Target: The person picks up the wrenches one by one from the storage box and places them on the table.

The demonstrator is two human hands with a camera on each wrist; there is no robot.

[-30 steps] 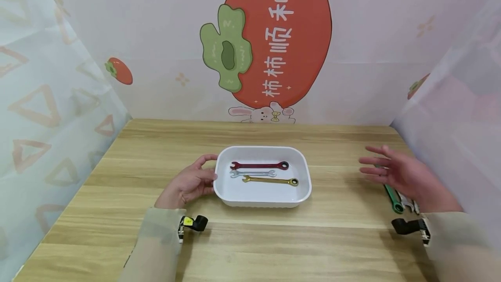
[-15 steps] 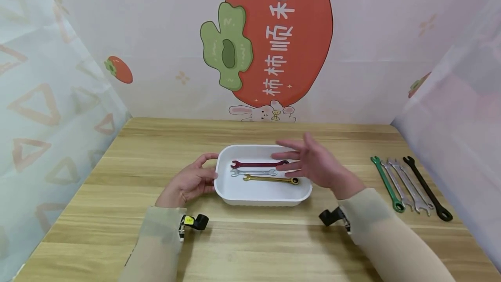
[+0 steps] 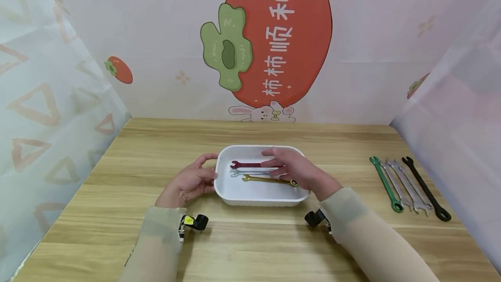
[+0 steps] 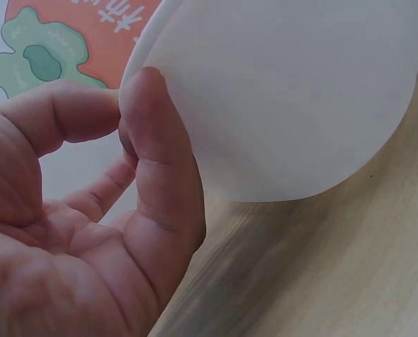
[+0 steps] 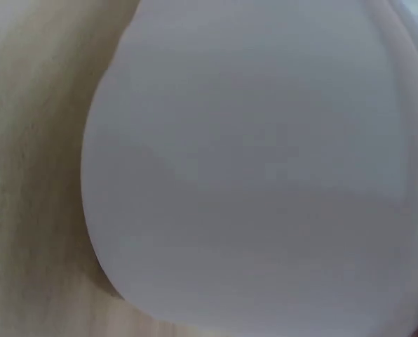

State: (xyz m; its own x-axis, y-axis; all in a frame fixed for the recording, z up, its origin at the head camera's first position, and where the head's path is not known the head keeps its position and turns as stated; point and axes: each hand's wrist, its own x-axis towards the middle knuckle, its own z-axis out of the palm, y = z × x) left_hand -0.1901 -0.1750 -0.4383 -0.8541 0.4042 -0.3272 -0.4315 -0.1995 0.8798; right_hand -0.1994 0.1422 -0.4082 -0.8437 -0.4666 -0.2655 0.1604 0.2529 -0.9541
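A white plastic tray [image 3: 258,197] holds three wrenches: a red wrench [image 3: 244,165], a silver wrench [image 3: 244,172] and a gold wrench [image 3: 258,179]. At its left end my left hand [image 3: 191,182] grips the rim between thumb and fingers, seen closer in the left wrist view, where the tray wall [image 4: 286,105] rises beside the thumb. My right hand [image 3: 299,169] reaches over the right end with loosely bent fingers above the wrenches, covering part of the red and silver ones; I cannot see it touching them. The right wrist view is filled by the tray's outer wall [image 5: 251,161].
On the right of the wooden table [image 3: 250,247] several more wrenches lie side by side: a green wrench [image 3: 387,184], silver wrenches [image 3: 407,186] between, and a black wrench [image 3: 426,189] outermost. A printed wall covering [image 3: 164,34] stands behind, with side sheets left and right.
My right hand has moved left from above the right-hand wrenches to over the tray, then lowered with its fingers bending. My left hand and the tray have stayed put.
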